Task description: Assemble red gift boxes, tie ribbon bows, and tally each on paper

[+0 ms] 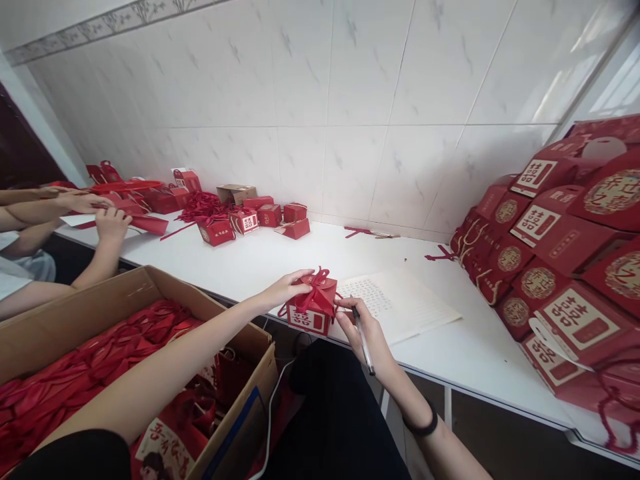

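Note:
A small red gift box [309,319] with a white character label stands at the front edge of the white table. A red ribbon bow [320,287] is tied on its top. My left hand [291,288] reaches over the box from the left, fingers and thumb closed on its top at the bow. My right hand [363,327] is at the box's right side, a pen [363,340] held slanted between its fingers. Its thumb and forefinger pinch close to the box's side cord, though the exact contact is unclear. Behind the box lies a handwritten sheet of paper [400,303].
Stacked red gift boxes [545,267] fill the table's right end. Left of me stands a cardboard carton [150,283] of red ribbons and bags. Small red boxes [270,215] and a ribbon heap [203,205] lie further back. A co-worker's hands [111,223] handle red card at left.

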Available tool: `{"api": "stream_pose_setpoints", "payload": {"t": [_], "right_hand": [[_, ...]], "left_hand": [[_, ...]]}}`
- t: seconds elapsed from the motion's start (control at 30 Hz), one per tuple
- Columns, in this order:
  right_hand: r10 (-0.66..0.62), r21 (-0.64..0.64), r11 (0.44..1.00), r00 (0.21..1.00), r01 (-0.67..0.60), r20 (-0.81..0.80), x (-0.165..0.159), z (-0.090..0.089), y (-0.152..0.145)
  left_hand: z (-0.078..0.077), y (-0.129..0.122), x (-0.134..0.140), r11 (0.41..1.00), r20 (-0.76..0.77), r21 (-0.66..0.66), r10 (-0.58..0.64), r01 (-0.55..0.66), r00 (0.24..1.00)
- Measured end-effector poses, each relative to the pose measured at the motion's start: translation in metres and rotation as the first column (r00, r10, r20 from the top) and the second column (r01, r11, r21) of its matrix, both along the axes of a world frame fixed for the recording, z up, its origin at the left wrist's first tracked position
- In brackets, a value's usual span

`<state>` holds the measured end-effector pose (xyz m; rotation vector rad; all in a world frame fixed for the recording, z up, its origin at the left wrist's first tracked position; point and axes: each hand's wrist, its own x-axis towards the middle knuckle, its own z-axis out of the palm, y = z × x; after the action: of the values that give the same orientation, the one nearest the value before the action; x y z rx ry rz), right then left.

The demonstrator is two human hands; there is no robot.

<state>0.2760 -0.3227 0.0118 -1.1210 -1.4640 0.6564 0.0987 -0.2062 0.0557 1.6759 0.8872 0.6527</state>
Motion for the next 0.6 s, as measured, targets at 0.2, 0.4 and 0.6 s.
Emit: {"api": "stream_pose_setpoints", "payload": {"t": [0.2, 0.4, 0.6], "right_hand": [[-0.202, 0.097, 0.976, 0.977, 0.195, 0.068, 0.003, 0.014, -0.010], [-0.184, 0.113, 0.979, 0.970, 0.167, 0.159, 0.003, 0.018, -0.015], [-0.196, 0.080, 0.979, 0.976, 0.188, 0.096, 0.011, 0.016, -0.009]], "left_hand": [[0.003, -0.009, 0.005, 0.985, -0.094, 0.071, -0.148, 0.155, 0.984], [-0.003, -0.027, 0.013, 0.942, -0.221, 0.313, -0.056, 0.125, 0.974], [0.003, -0.035, 0.011, 0.759, -0.246, 0.639, 0.044, 0.128, 0.968]]}}
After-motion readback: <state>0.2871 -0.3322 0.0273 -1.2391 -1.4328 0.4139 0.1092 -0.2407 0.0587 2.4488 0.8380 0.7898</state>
